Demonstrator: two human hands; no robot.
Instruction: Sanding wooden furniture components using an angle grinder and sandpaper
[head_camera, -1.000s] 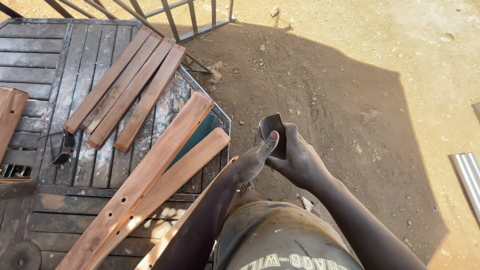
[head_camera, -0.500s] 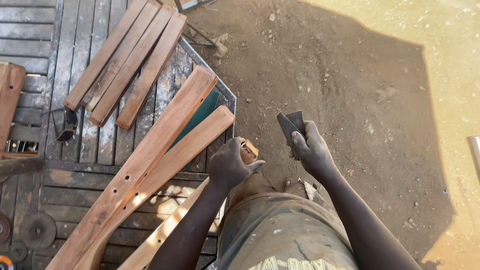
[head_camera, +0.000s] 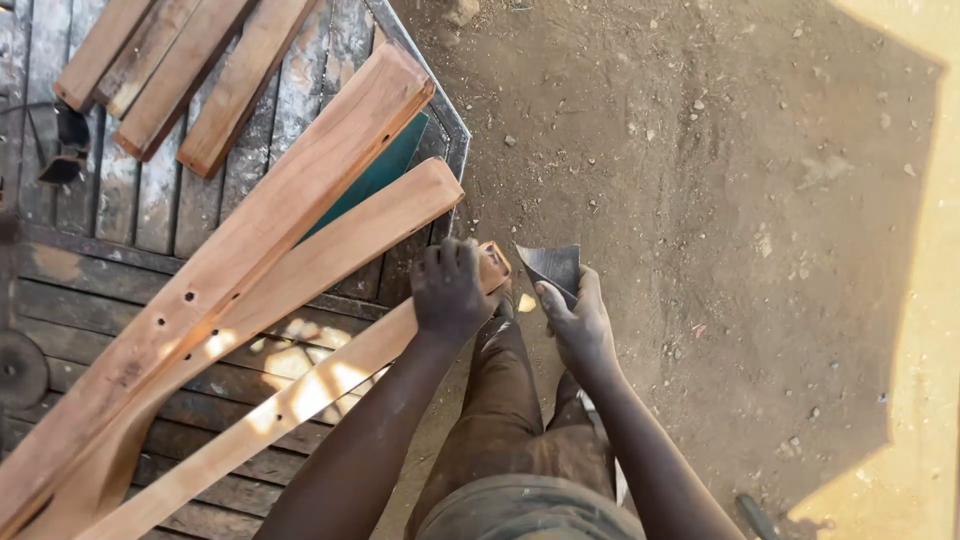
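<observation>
Head view: the left hand (head_camera: 450, 290) has its fingers curled tight around the near end of a long reddish-brown shaped wooden rail (head_camera: 300, 395), which overhangs the metal-framed edge of the dark slatted workbench (head_camera: 455, 135). The right hand (head_camera: 580, 320) pinches a dark folded sheet of sandpaper (head_camera: 552, 268) between thumb and fingers, just right of the rail's end. Bare dirt ground (head_camera: 720, 200) lies open to the right. Half a second ago the hands were further apart; the left has since closed over the rail's tip.
</observation>
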